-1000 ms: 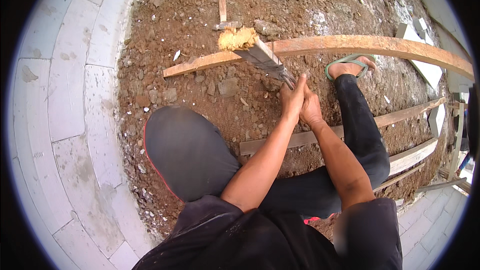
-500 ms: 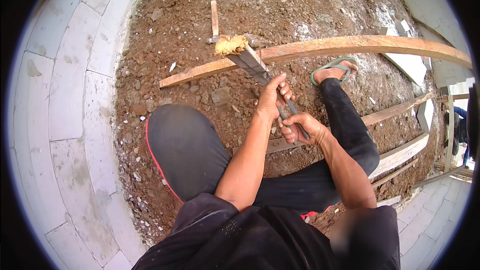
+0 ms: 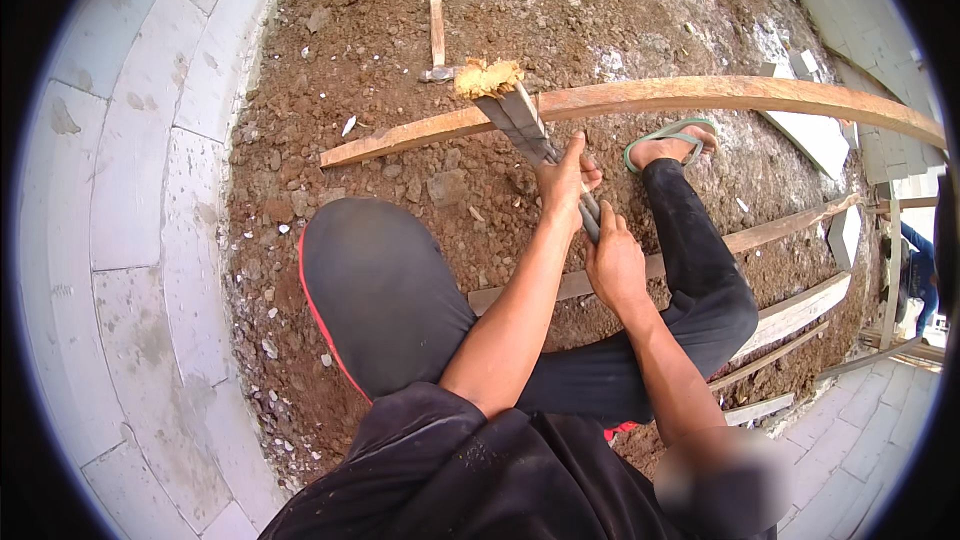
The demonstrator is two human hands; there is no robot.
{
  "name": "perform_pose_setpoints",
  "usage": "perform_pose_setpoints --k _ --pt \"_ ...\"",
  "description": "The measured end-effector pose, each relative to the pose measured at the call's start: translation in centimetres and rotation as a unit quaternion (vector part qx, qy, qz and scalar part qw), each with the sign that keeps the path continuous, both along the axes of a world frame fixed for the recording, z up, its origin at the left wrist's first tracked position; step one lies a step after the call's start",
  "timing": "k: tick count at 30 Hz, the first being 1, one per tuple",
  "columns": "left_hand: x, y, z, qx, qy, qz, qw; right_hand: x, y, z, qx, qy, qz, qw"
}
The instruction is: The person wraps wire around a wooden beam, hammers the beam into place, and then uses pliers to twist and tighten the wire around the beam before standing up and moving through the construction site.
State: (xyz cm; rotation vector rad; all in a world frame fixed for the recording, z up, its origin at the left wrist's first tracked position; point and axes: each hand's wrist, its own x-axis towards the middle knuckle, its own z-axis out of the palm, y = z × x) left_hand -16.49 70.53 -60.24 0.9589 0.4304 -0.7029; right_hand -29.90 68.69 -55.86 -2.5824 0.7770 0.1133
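A squared wooden post point(image 3: 519, 120) rises toward me, its top split and frayed into pale fibres. Against its near side is a dark pair of pincers point(image 3: 590, 215), its two handles close together and slanting down toward me. My left hand point(image 3: 565, 182) is closed around the pincers near their head, thumb pointing up, beside the post. Lower on the handles, my right hand point(image 3: 617, 262) grips from the right with its fingers pointing up along them. The jaws are partly hidden, so what they bite on is unclear.
A long timber beam point(image 3: 700, 92) runs behind the post. A hammer point(image 3: 438, 40) lies on the rough soil beyond it. Several planks point(image 3: 795, 312) lie to the right. A pale block wall point(image 3: 130, 200) stands left. A person point(image 3: 918, 275) is at the far right.
The pincer handles were spread apart and now lie together. My right hand has turned and shifted slightly down and right. My left hand has moved a little right along the tool.
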Motion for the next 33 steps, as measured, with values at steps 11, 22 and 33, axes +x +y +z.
perform_pose_setpoints --k 11,22,33 --pt "0.5 -1.0 -0.1 0.003 0.020 -0.109 0.994 1.8 -2.2 -0.5 0.008 0.052 -0.038 0.998" --pt "2.4 -9.2 -3.9 0.132 -0.131 0.021 0.982 8.1 -14.5 -11.7 0.035 -0.110 0.063 0.991" --pt "2.0 -2.9 -2.6 0.072 -0.218 -0.146 0.962 4.8 -11.1 -3.6 0.170 -0.020 0.074 0.982"
